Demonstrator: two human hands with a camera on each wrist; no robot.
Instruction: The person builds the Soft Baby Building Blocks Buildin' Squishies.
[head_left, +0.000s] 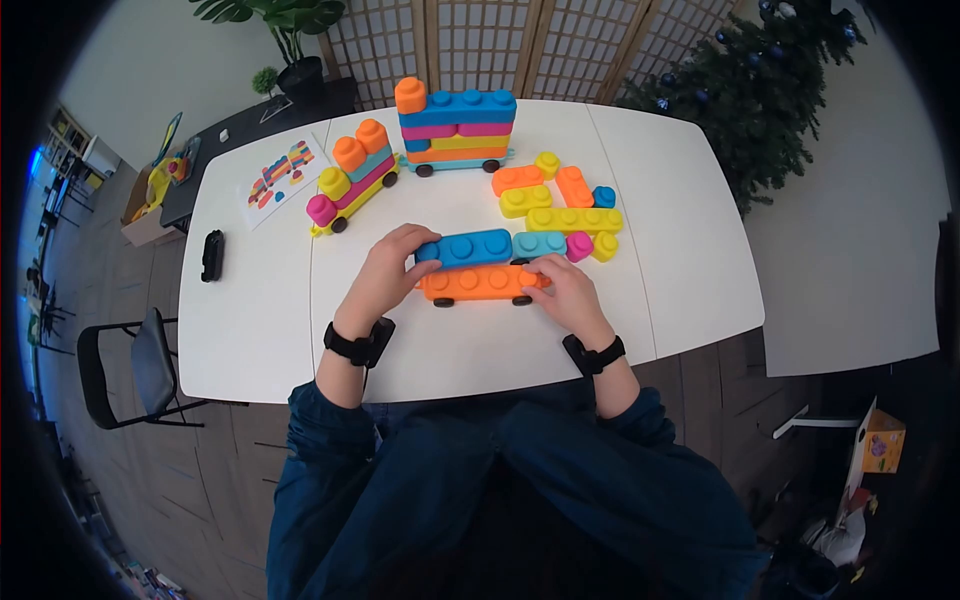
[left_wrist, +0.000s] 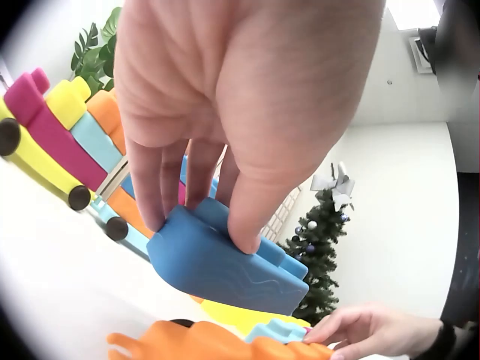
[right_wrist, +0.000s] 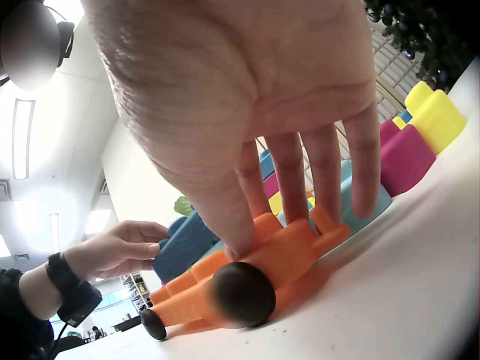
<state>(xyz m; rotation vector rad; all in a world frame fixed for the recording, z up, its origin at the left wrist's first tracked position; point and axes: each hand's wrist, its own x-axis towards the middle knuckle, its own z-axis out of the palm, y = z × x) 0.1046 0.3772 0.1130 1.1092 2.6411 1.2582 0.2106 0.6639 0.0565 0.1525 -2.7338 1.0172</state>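
The left hand [head_left: 388, 268] [left_wrist: 240, 97] grips one end of a long blue block [head_left: 474, 249] [left_wrist: 225, 259], thumb on one side and fingers on the other. In the left wrist view this block is raised above the orange wheeled base [head_left: 470, 284] [left_wrist: 202, 343] [right_wrist: 277, 259]. The right hand [head_left: 572, 298] [right_wrist: 255, 97] holds the base's right end between thumb and fingers; its black wheels [right_wrist: 244, 294] face the person. Beyond the right hand lie a light blue block [head_left: 540, 245], a magenta block [head_left: 579, 246] and a yellow block [head_left: 605, 246].
Two built wagons, one low [head_left: 362, 178] and one tall [head_left: 457, 130], stand at the back. More yellow and orange blocks [head_left: 573, 187] lie at the right. A picture sheet [head_left: 284, 181] and a black object [head_left: 212, 256] are on the white table [head_left: 250, 330] at the left.
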